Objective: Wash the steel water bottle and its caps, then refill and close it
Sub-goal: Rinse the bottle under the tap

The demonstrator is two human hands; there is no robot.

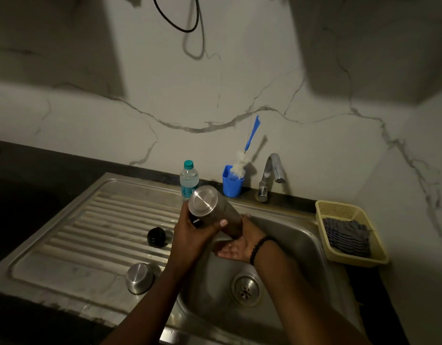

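Observation:
The steel water bottle [215, 210] is tilted over the sink basin [289, 245], its base turned up toward me and its mouth pointing down to the right. My left hand [192, 235] grips the bottle's body near the base. My right hand [236, 247] is palm up against the bottle's mouth, which it hides. On the ribbed drainboard [95, 235] lie the black inner cap [155, 236] and the steel outer cap [139, 278].
Behind the sink stand a small plastic water bottle [188, 180], a blue cup [232, 183] holding a bottle brush [242, 163], and the tap [272, 175], with no water running. A yellow basket [349, 232] with a striped cloth sits right of the basin.

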